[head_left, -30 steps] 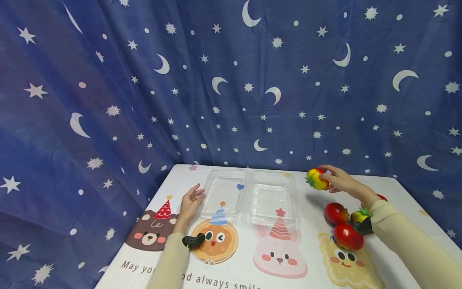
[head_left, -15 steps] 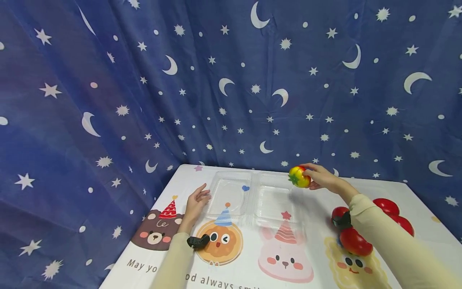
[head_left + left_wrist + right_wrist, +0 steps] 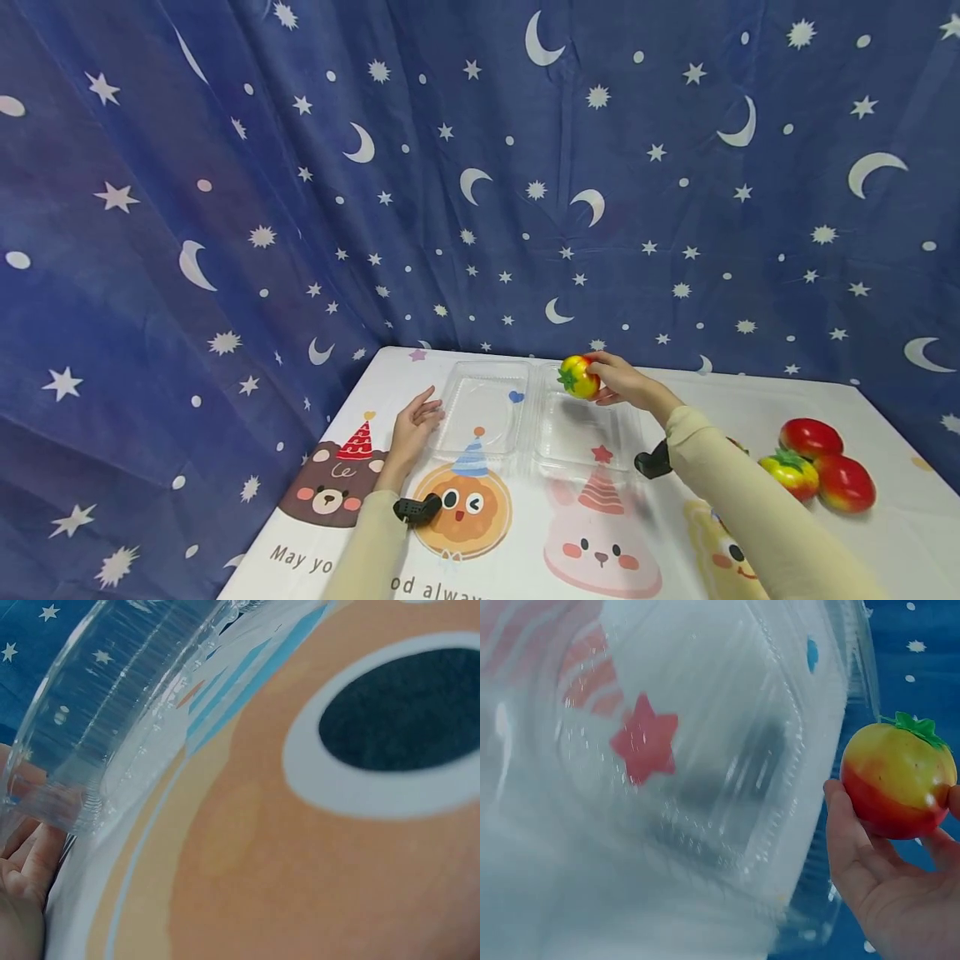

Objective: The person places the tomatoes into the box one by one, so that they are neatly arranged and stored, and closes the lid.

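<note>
Fingers (image 3: 847, 832) of the right hand (image 3: 622, 385) curl round a small toy tomato (image 3: 578, 377), red below and yellow above, with its green leaf cap turned away from the palm toward the person's left. In the right wrist view the tomato (image 3: 898, 787) sits between thumb and fingertips, clear of the table, and the right hand (image 3: 889, 892) cups it from below and behind.

Just under and beside that hand lies an open clear plastic clamshell box (image 3: 536, 408), two shallow trays joined side by side on the printed table cover (image 3: 525, 533). The tomato hangs over the far edge of the right-hand tray (image 3: 705, 750), near the hinge between the two halves, so the tray lies down and toward the person from the fingers.

The left hand (image 3: 414, 425) rests with fingers straight and relaxed against the outer left edge of the box (image 3: 90, 750), holding nothing.

Well apart, at the right of the table, lie three more toy tomatoes (image 3: 817, 467).
</note>
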Available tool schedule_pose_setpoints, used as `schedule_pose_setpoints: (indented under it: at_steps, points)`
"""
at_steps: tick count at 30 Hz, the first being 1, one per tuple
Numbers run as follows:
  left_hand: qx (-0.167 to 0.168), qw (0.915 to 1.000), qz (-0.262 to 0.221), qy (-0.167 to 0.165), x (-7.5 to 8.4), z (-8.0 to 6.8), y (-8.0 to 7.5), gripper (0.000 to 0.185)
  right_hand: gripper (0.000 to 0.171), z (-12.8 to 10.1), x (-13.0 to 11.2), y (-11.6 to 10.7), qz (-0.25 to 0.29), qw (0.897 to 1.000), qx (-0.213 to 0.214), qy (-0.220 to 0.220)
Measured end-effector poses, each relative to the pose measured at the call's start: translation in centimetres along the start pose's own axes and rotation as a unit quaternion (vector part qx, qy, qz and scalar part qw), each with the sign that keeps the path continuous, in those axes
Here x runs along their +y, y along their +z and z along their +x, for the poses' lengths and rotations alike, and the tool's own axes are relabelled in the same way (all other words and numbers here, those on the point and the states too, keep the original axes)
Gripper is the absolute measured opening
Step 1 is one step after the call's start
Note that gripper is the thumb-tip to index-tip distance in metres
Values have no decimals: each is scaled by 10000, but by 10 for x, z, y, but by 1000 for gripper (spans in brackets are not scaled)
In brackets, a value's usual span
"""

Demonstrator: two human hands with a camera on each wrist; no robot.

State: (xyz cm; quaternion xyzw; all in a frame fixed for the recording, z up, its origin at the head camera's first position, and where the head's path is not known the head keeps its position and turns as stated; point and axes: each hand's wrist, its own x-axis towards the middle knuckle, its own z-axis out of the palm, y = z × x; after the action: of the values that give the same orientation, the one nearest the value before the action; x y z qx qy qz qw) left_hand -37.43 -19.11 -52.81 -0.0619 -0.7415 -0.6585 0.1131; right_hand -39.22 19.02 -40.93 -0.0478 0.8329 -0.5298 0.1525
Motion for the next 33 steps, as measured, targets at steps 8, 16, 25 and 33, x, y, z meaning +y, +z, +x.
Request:
schedule_pose_setpoints:
  at_steps: [8, 16, 25, 33]
  points:
    - [-250, 9988, -410, 6, 13, -5, -2, 56, 41, 12, 9, 19, 176, 9991, 245, 297]
    - [-348, 9990, -263, 96, 35, -14, -4, 55, 40, 21, 13, 26, 439, 9977, 374, 343]
    - [-380, 9989, -254, 69, 35, -15, -4, 53, 43, 29, 15, 34, 836, 9943, 395, 528]
    - [-348, 9992, -145, 162, 36, -15, -5, 53, 43, 31, 19, 39, 556, 9958, 394, 616]
